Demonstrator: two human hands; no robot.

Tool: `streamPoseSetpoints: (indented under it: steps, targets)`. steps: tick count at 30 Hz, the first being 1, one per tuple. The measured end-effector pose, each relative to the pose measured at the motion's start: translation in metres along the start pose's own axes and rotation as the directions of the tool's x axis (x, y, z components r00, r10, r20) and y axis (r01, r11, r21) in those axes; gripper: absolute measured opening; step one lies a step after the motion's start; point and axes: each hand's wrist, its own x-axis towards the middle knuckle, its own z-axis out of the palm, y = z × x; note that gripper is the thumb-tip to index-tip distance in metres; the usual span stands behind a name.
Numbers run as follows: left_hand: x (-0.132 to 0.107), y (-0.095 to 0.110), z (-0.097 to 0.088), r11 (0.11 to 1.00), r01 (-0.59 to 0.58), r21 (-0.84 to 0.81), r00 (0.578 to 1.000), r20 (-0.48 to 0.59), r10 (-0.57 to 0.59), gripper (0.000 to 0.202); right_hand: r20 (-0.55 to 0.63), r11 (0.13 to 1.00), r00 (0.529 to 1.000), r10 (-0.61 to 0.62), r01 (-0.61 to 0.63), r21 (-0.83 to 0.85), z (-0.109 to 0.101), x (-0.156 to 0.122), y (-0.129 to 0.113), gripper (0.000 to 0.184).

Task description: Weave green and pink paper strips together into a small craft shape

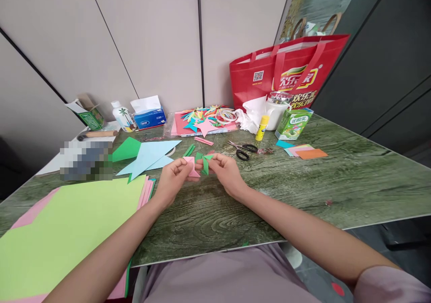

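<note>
My left hand pinches a folded pink paper piece just above the green wood-grain table. My right hand pinches a folded green paper piece right next to it, and the two pieces meet between my fingertips. Both hands are closed around the paper, at the middle of the table.
A stack of lime and pink sheets lies at front left. Blue and green folded papers sit behind it. Black scissors, a glue stick, a green carton, coloured paper scraps, a tissue box and a red bag stand further back.
</note>
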Motion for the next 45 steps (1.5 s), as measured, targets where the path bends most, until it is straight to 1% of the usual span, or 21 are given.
streamPoseSetpoints:
  steps: [3,6,8,10,12,14,16,18,20,26,28,30,35,37,39,41,43,45]
  targets:
    - [0.002,-0.001,-0.003,1.000,0.006,-0.019,0.998,-0.054,-0.007,0.020,-0.030,0.997,0.999,0.027,-0.025,0.077,-0.002,0.002,-0.003,0.019]
    - [0.002,-0.002,-0.003,0.999,0.038,-0.026,0.999,-0.028,-0.039,0.022,-0.016,0.997,1.000,0.023,-0.022,0.076,-0.003,0.002,-0.005,0.025]
    - [0.001,-0.003,-0.002,0.996,0.070,-0.052,0.997,0.020,-0.069,0.022,0.029,0.999,1.000,0.011,-0.012,0.031,-0.003,0.001,-0.005,0.027]
    - [0.000,-0.003,-0.001,0.991,0.097,-0.090,0.994,0.053,-0.093,0.021,0.098,1.000,0.995,0.009,-0.008,-0.010,-0.002,0.000,-0.004,0.026]
    - [0.000,-0.003,-0.001,0.986,0.114,-0.121,0.992,0.068,-0.106,0.020,0.164,0.999,0.986,-0.007,0.015,-0.046,-0.001,-0.001,-0.003,0.022]
    - [0.001,-0.003,-0.002,0.984,0.124,-0.131,0.990,0.076,-0.115,0.020,0.183,0.995,0.982,-0.046,0.062,-0.080,-0.001,-0.002,-0.002,0.018]
    - [0.002,-0.004,-0.003,0.983,0.134,-0.127,0.989,0.076,-0.125,0.022,0.148,0.991,0.985,-0.084,0.098,-0.089,-0.001,-0.003,-0.002,0.017]
    - [0.002,-0.004,-0.003,0.983,0.142,-0.117,0.988,0.071,-0.134,0.023,0.101,0.992,0.990,-0.100,0.107,-0.073,-0.001,-0.003,-0.002,0.016]
    - [0.001,-0.005,-0.003,0.984,0.143,-0.108,0.988,0.071,-0.135,0.023,0.086,0.991,0.990,-0.112,0.118,-0.070,-0.002,-0.003,-0.001,0.015]
    - [0.000,-0.005,-0.001,0.988,0.105,-0.110,0.987,0.130,-0.090,0.025,0.083,0.950,0.977,-0.198,0.212,-0.227,-0.004,-0.001,0.005,0.010]
    - [0.000,-0.006,-0.001,0.990,0.088,-0.113,0.988,0.139,-0.072,0.026,0.095,0.950,0.978,-0.187,0.204,-0.236,-0.005,-0.001,0.006,0.011]
    - [0.000,-0.007,-0.002,0.990,0.084,-0.114,0.987,0.148,-0.067,0.028,0.099,0.961,0.981,-0.165,0.183,-0.209,-0.005,-0.001,0.006,0.014]
    - [-0.001,-0.007,-0.001,0.991,0.089,-0.105,0.988,0.132,-0.074,0.030,0.058,0.982,0.992,-0.115,0.123,-0.145,-0.005,-0.001,0.001,0.030]
    - [-0.002,-0.005,0.000,0.992,0.086,-0.091,0.990,0.121,-0.075,0.032,0.049,0.981,0.992,-0.120,0.126,-0.148,-0.005,-0.001,0.000,0.031]
    - [-0.002,-0.003,0.001,0.994,0.086,-0.074,0.991,0.112,-0.077,0.034,0.061,0.977,0.991,-0.123,0.132,-0.170,-0.005,-0.001,0.001,0.027]
    - [-0.002,-0.002,0.002,0.994,0.091,-0.057,0.991,0.106,-0.084,0.036,0.066,0.972,0.992,-0.105,0.116,-0.206,-0.006,-0.001,0.001,0.027]
    - [-0.002,-0.002,0.002,0.994,0.095,-0.056,0.991,0.099,-0.089,0.035,0.047,0.970,0.995,-0.083,0.091,-0.224,-0.006,-0.001,0.001,0.032]
    - [-0.002,-0.004,0.001,0.993,0.094,-0.078,0.991,0.102,-0.086,0.033,0.026,0.976,0.997,-0.076,0.080,-0.202,-0.005,-0.001,0.000,0.037]
